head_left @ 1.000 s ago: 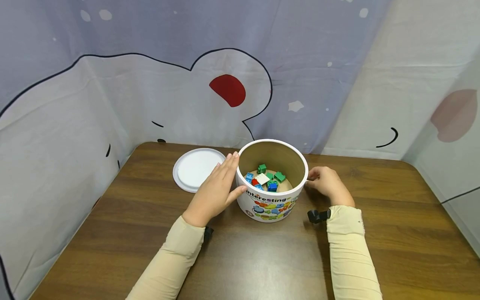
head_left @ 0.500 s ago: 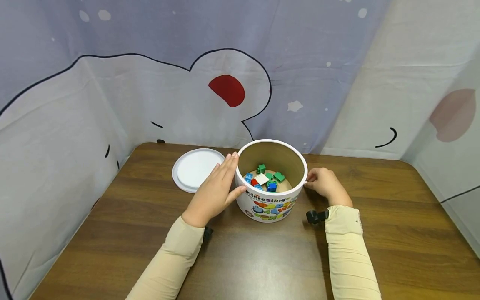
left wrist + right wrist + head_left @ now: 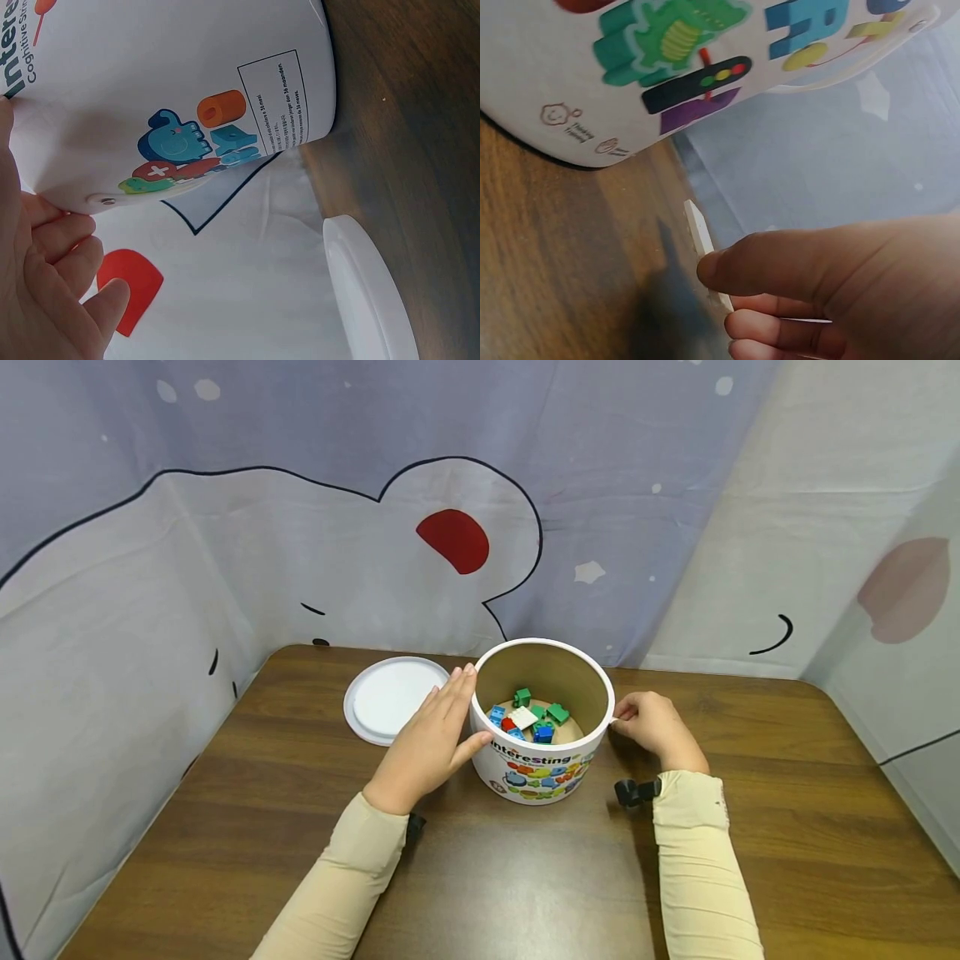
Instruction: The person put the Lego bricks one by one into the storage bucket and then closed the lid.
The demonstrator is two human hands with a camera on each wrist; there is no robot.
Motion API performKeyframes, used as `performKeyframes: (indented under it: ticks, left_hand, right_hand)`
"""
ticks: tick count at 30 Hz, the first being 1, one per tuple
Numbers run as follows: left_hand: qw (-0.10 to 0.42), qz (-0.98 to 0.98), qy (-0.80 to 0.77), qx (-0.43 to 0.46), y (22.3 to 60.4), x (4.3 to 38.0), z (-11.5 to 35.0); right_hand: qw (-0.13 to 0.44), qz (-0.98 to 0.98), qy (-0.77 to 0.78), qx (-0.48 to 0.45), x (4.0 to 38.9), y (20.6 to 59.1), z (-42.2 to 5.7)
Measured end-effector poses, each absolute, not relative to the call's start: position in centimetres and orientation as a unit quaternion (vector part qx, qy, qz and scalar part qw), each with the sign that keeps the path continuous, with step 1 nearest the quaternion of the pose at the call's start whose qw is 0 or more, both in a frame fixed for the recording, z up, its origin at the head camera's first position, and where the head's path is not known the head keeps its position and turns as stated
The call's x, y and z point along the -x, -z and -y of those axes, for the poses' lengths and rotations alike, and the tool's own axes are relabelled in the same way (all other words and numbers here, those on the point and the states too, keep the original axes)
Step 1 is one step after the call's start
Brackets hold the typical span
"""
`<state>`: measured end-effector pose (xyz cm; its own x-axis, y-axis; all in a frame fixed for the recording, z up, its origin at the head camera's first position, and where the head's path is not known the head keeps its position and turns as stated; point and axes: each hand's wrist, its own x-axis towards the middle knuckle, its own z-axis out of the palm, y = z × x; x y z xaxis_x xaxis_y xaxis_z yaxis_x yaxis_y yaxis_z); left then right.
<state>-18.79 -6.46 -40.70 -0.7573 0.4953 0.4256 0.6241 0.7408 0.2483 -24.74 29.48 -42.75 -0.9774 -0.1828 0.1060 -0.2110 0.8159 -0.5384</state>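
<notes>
A round white bucket with colourful toy prints stands upright on the table. Several toy building bricks in green, blue, red and white lie on its bottom. My left hand lies along the bucket's left side, its fingers extended and touching near the rim. To the right of the bucket, my right hand pinches a thin, flat white toy brick plate between thumb and fingers. In the right wrist view that piece is apart from the bucket wall and above the tabletop.
A round white lid lies flat on the table, left of the bucket. The wooden table ends at a printed cloth backdrop, close behind the bucket and lid. A pale carrying handle hangs at the bucket's side.
</notes>
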Motion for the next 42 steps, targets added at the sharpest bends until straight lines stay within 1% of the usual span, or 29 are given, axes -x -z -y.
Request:
performKeyframes:
  ticks: [3, 10, 15, 20, 29, 36, 42]
  left_hand:
    - [0.171, 0.917, 0.191, 0.307, 40.7, 18.8, 6.4]
    - [0.168, 0.917, 0.193, 0.306, 40.8, 18.8, 6.4]
    - [0.164, 0.919, 0.192, 0.304, 40.7, 18.8, 6.4]
    - [0.162, 0.919, 0.193, 0.303, 40.6, 18.8, 6.4]
    - [0.165, 0.919, 0.192, 0.303, 40.5, 18.8, 6.4]
    - [0.168, 0.918, 0.194, 0.304, 40.5, 18.8, 6.4]
    - [0.166, 0.918, 0.193, 0.304, 40.5, 18.8, 6.4]
  right_hand:
    - [0.038, 0.952, -0.288, -0.102, 24.7, 42.5, -29.6]
    - [0.048, 0.949, -0.294, -0.099, 24.1, 41.3, -29.6]
    - [0.075, 0.949, -0.293, -0.089, 23.6, 40.1, -29.4]
    - [0.113, 0.948, -0.285, -0.088, 23.2, 39.0, -29.1]
    - [0.212, 0.928, -0.285, -0.111, 22.1, 37.2, -28.2]
    - [0.257, 0.915, -0.295, -0.102, 21.6, 36.5, -27.5]
    - [0.318, 0.889, -0.314, -0.101, 21.1, 35.6, -26.2]
